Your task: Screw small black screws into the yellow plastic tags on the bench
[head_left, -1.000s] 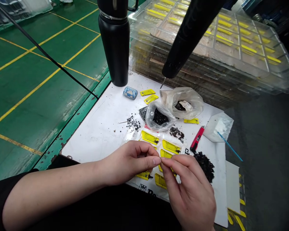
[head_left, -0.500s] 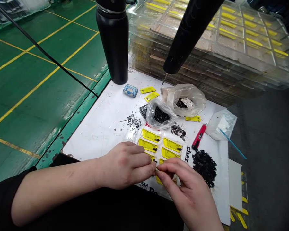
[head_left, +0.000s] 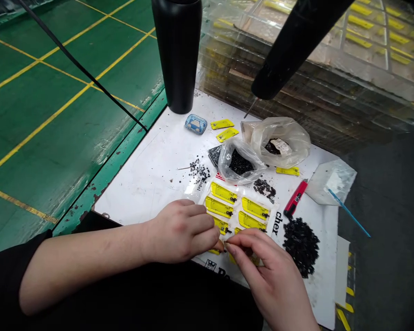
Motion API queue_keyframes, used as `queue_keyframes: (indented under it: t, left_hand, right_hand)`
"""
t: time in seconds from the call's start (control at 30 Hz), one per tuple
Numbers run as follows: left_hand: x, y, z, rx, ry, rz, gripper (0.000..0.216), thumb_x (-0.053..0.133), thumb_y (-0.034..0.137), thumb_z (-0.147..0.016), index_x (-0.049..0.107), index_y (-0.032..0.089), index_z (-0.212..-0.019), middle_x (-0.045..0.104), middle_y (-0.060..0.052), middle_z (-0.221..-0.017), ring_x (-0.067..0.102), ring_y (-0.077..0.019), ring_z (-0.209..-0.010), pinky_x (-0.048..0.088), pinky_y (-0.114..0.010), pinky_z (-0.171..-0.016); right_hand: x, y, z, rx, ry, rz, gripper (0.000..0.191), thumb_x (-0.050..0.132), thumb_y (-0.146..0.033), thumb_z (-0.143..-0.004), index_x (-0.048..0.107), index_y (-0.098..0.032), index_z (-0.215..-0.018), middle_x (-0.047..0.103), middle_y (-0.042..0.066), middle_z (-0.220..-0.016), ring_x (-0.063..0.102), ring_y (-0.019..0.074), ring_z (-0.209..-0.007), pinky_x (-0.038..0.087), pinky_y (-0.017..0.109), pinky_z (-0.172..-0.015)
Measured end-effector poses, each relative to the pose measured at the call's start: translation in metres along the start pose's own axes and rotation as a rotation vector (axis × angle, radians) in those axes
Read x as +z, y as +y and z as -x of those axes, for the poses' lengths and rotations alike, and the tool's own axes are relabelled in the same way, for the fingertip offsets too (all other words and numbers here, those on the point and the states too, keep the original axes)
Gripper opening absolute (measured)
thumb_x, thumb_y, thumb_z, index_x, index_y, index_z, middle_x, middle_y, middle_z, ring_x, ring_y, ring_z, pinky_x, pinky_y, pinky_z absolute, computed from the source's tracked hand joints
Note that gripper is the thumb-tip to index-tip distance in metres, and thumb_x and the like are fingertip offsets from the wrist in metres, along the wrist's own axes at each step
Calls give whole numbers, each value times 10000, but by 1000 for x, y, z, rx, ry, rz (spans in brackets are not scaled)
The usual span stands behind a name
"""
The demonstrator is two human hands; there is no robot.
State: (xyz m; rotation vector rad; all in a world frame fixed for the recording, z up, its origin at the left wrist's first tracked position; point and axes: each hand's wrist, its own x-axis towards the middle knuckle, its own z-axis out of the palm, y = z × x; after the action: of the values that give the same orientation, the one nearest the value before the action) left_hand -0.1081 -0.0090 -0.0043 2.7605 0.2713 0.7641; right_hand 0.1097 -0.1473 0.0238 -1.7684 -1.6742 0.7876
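My left hand (head_left: 186, 232) is closed over the lower left of a white printed sheet (head_left: 276, 216). Its fingertips press near a yellow plastic piece (head_left: 214, 251), mostly covered by the hand. My right hand (head_left: 274, 264) pinches thumb against forefinger close beside the left fingertips; whatever lies between them is too small to make out. Rows of yellow plastic pieces (head_left: 219, 207) lie on the sheet, several with small black parts at their right ends. A pile of black plastic parts (head_left: 301, 246) sits right of my right hand.
A bag of black beads (head_left: 239, 163), a second plastic bag (head_left: 300, 138), a red utility knife (head_left: 296, 197) and a blue tin (head_left: 196, 124) lie on the white board (head_left: 134, 177). A black bottle (head_left: 177, 55) and black driver (head_left: 290, 50) rise behind. Stacked clear trays (head_left: 317, 92) stand beyond.
The view has shifted, so the table's things appear farther right. My left fingertips have drawn slightly back from the right ones, showing more of the yellow pieces. Both hands stay closed over the sheet.
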Motion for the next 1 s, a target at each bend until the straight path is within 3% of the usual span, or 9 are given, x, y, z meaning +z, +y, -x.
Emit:
queue_keyframes:
  t: [0.1, 0.23, 0.47, 1.0]
  left_hand:
    - [7, -6, 0, -75, -33, 41, 326, 668, 465, -1097, 723, 204, -908, 681, -18, -845, 566, -185, -794, 429, -376, -709]
    - [12, -12, 0, -123, -81, 112, 324, 649, 442, -1103, 732, 218, -885, 704, -34, -927, 572, -200, -879, 457, -381, -838]
    - [12, -13, -1, -172, -154, 126, 345, 641, 435, -1096, 721, 218, -840, 688, -33, -935, 544, -216, -899, 428, -405, -866]
    - [15, -14, -2, -214, -170, 128, 334, 674, 428, -1077, 705, 216, -821, 688, -29, -930, 541, -219, -917, 391, -418, -847]
  right_hand:
    - [4, 12, 3, -121, 123, 270, 76, 672, -291, -1105, 728, -264, -1150, 738, -3, -1088, 702, 140, -1005, 530, 272, -966]
    - [11, 15, 1, -228, 140, 459, 95, 692, -242, -1088, 721, -209, -1173, 717, 38, -1067, 660, 195, -997, 474, 374, -974]
    - [20, 4, -6, -223, 130, 516, 78, 706, -207, -1071, 729, -203, -1145, 711, 34, -1008, 631, 220, -947, 431, 408, -884]
    - [20, 3, -9, -193, 80, 540, 124, 710, -207, -1062, 723, -191, -1184, 711, 62, -1053, 617, 248, -993, 431, 430, -921]
